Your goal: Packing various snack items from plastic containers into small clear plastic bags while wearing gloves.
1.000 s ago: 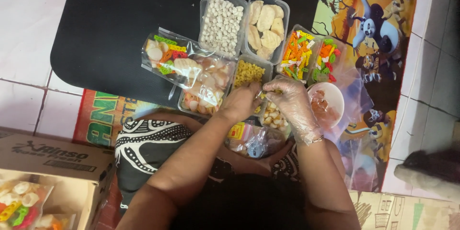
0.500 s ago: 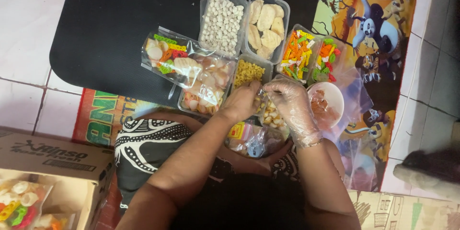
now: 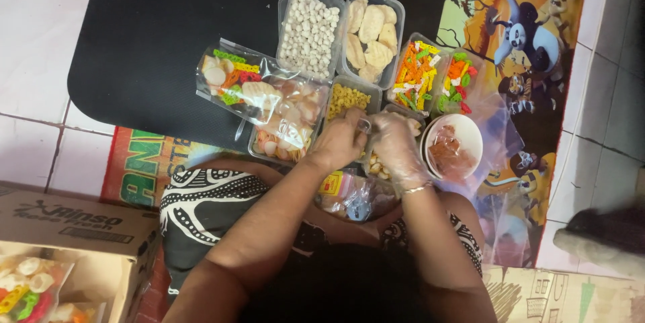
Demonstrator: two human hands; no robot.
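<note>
Head cam, looking straight down at our lap and the floor. Our left hand [image 3: 341, 141], bare, and our right hand [image 3: 395, 147], in a thin clear plastic glove, meet over a tub of small pale crackers [image 3: 376, 165]. Between the fingertips of both hands sits a small clear plastic bag [image 3: 365, 126], pinched at its mouth; fingers on both sides are curled in narrow around it. How much is inside the bag we can't tell, it's mostly hidden by the hands.

Just past our left fingertips is a tub of yellow curly crackers [image 3: 347, 99], and left of that hand a tub of pinkish round crackers [image 3: 289, 125] with a filled bag of mixed coloured crackers [image 3: 235, 82] lying partly on top of it. Further out from the fingers sit a tub of small white pellets [image 3: 310, 29] and a tub of big pale chips [image 3: 371, 34]. Off the right fingertips: a tub of orange, green and yellow sticks [image 3: 416, 74], then a white bowl [image 3: 470, 136] just beside the gloved hand.

Below the wrists, in our lap, lies a pile of small packets [image 3: 353, 196]. Bottom-left corner has a cardboard box [image 3: 80, 229].
</note>
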